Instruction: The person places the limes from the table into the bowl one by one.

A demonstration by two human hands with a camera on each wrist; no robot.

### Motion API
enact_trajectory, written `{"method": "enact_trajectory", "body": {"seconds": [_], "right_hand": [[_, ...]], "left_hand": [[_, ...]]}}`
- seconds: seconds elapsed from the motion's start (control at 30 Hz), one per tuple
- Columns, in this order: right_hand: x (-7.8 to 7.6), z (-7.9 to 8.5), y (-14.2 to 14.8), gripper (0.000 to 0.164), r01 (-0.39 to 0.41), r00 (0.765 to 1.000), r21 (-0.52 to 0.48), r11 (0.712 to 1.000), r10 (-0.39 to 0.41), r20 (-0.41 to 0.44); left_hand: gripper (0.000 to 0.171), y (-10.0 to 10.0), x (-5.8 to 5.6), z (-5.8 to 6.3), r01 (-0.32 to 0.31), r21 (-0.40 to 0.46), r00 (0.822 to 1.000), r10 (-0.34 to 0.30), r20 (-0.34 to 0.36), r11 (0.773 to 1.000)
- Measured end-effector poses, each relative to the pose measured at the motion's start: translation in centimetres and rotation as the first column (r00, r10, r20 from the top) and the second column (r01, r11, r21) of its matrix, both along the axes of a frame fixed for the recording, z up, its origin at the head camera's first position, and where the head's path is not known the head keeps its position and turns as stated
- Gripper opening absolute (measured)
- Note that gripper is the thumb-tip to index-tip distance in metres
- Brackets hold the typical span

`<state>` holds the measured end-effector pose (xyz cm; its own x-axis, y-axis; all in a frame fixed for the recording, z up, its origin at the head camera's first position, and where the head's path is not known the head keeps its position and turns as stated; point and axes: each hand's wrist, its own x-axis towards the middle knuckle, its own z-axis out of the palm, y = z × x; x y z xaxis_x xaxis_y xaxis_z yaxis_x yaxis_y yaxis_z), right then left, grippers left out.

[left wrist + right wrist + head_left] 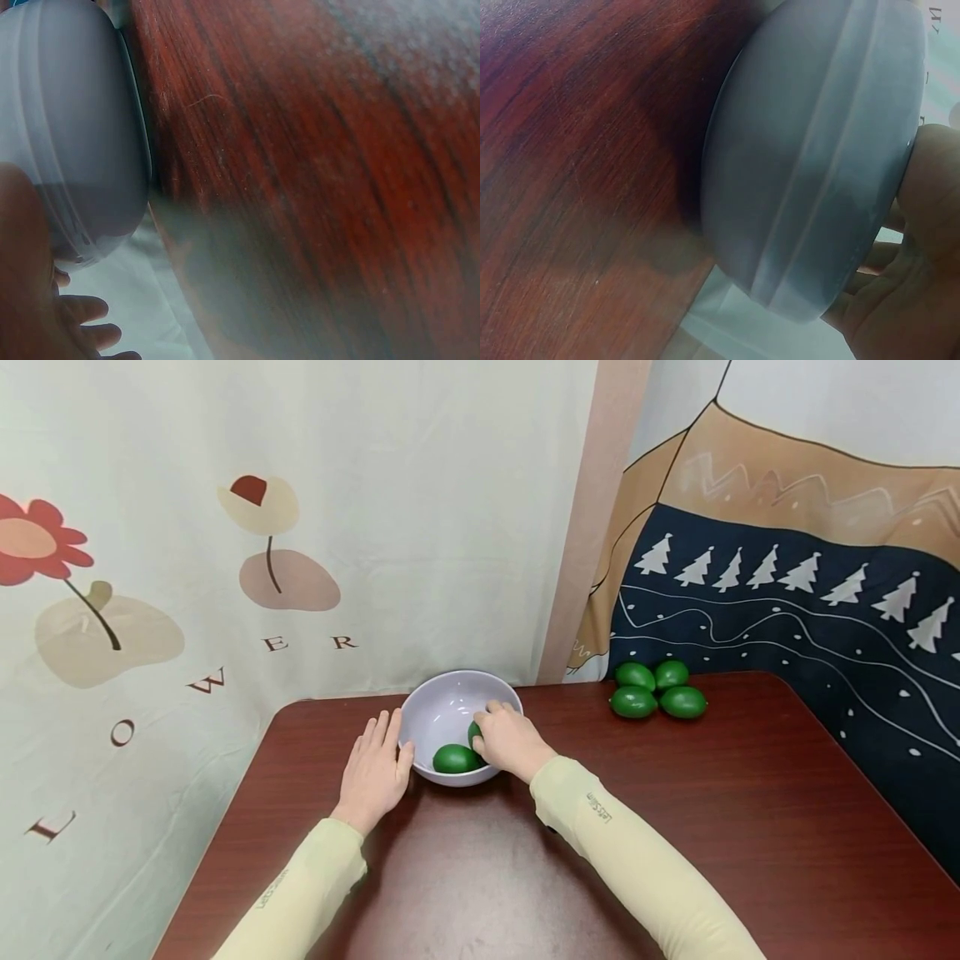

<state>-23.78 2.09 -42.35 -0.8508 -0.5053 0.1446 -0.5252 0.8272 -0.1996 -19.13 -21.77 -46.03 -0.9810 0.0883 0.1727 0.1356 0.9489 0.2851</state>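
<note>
We see the left hand [372, 772] with its fingers straight and released, resting against the left side of the pale bowl [446, 706]. The right hand [512, 742] reaches over the right rim, and its fingers are curled round a green fruit [472, 734], which is inside the bowl. Near it, at the bowl's front, we see a second fruit [453, 759]. On the brown table [465, 877], at the far right, 4 similar fruits [633, 702] lie close together.
</note>
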Motion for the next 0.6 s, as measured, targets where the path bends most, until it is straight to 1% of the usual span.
{"method": "enact_trajectory", "body": {"seconds": [0.23, 0.43, 0.6], "right_hand": [[0.2, 0.0, 0.5, 0.023, -0.03, 0.998, -0.053, 0.998, 0.027, -0.062], [0.3, 0.1, 1.1, 0.025, -0.058, 0.995, -0.095, 0.994, 0.05, -0.088], [0.3, 0.3, 1.6, 0.029, -0.069, 0.993, -0.107, 0.992, 0.058, -0.102]], "left_hand": [[0.063, 0.0, -0.1, -0.1, 0.0, -0.003, 1.0, 0.0, -0.005, 1.0], [0.063, -0.1, -0.1, -0.2, 0.0, -0.001, 1.0, 0.0, -0.017, 1.0], [0.063, -0.1, -0.2, -0.3, 0.0, -0.007, 1.0, -0.001, -0.021, 1.0]]}}
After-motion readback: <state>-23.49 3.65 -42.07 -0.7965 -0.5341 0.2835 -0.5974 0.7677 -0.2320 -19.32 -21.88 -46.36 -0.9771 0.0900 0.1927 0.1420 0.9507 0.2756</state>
